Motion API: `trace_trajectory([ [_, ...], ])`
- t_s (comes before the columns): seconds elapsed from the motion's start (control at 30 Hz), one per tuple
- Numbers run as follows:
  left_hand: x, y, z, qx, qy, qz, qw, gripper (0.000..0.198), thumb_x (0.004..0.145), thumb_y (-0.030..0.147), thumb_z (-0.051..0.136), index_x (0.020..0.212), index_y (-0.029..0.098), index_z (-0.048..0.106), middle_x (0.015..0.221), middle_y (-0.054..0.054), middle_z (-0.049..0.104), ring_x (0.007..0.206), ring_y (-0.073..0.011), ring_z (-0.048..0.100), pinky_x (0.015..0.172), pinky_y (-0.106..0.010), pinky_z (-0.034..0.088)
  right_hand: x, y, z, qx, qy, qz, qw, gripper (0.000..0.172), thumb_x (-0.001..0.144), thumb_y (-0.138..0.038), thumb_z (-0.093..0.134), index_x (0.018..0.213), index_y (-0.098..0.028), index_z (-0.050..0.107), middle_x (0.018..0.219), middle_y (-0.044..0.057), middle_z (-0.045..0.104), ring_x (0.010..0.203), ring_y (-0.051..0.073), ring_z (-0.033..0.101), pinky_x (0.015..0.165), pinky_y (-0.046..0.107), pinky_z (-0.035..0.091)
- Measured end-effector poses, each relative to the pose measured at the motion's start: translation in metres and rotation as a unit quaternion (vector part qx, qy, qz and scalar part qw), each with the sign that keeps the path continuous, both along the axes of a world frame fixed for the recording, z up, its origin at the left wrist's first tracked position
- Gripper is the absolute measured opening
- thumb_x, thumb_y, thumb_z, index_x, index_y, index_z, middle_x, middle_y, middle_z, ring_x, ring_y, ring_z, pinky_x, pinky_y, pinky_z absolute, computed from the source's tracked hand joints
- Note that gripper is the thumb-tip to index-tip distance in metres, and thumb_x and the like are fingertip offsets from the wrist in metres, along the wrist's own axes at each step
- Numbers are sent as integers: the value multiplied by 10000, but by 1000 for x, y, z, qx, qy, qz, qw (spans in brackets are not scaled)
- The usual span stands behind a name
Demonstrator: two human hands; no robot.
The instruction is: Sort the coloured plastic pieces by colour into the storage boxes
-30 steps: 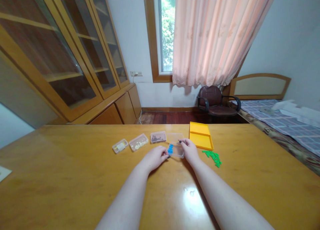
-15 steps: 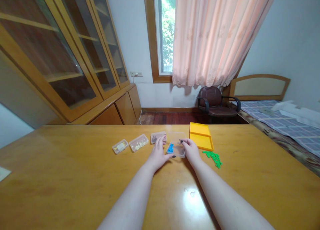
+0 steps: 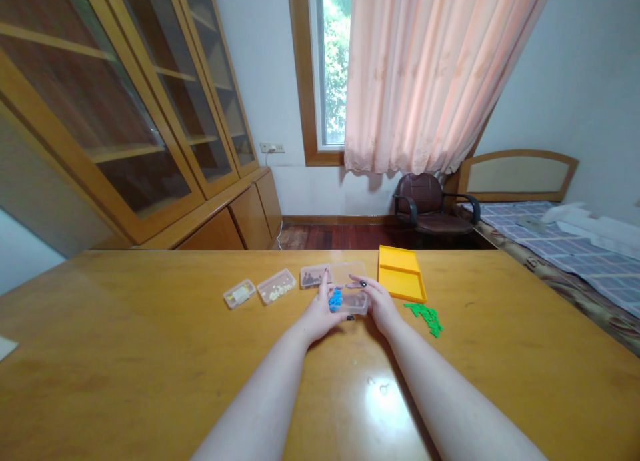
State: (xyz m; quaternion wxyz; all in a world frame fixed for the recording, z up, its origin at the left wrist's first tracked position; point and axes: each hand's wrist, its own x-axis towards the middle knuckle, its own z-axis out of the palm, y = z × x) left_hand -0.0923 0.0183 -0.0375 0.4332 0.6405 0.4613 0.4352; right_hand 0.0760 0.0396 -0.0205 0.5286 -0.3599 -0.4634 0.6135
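A clear plastic box point(image 3: 356, 302) with its lid raised at the back stands between my hands, near the middle of the table. Blue pieces point(image 3: 335, 301) lie at its left end. My left hand point(image 3: 319, 316) grips the left side of the box, thumb at the front edge and fingers behind. My right hand point(image 3: 381, 303) is curved round the right side, its fingers at the back edge by the hinge. Just behind my left fingers is a clear box of dark pieces point(image 3: 314, 276).
Further left are a box of cream pieces point(image 3: 277, 287) and a small box with yellow and white contents point(image 3: 240, 293). An open yellow case point(image 3: 401, 274) and loose green pieces point(image 3: 427, 318) lie to the right on the wooden table point(image 3: 150, 354).
The blue pieces and the box have shifted slightly left. My left hand has closed in on the box, and my right fingers have moved left along its back edge.
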Motion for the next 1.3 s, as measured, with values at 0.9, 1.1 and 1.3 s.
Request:
trace_trajectory([
  [0.9,1,5,3,49,-15,92,994,1146,623,197,734,1407,307,-95,1166,-78,493,908,-155,613,824,-349,505,-2,-2,6,-150,83,93,981,339,576,-283,729,885,-204,615,854,39,695,686,192,661,720,363,506],
  [1.1,-5,-1,12,-31,-35,-25,999,1204,539,173,786,1428,268,-20,1299,-143,468,1090,-204,557,982,-395,402,-4,1,5,-111,63,29,991,387,515,-251,771,866,-173,628,825,51,690,706,193,652,726,347,499],
  [1.3,-12,1,14,-111,-133,-82,981,748,716,438,643,1353,187,344,1349,-149,457,1157,-249,512,925,-377,446,-3,6,-4,-73,41,16,996,442,482,-209,790,889,-174,620,905,62,684,812,199,647,790,353,485],
])
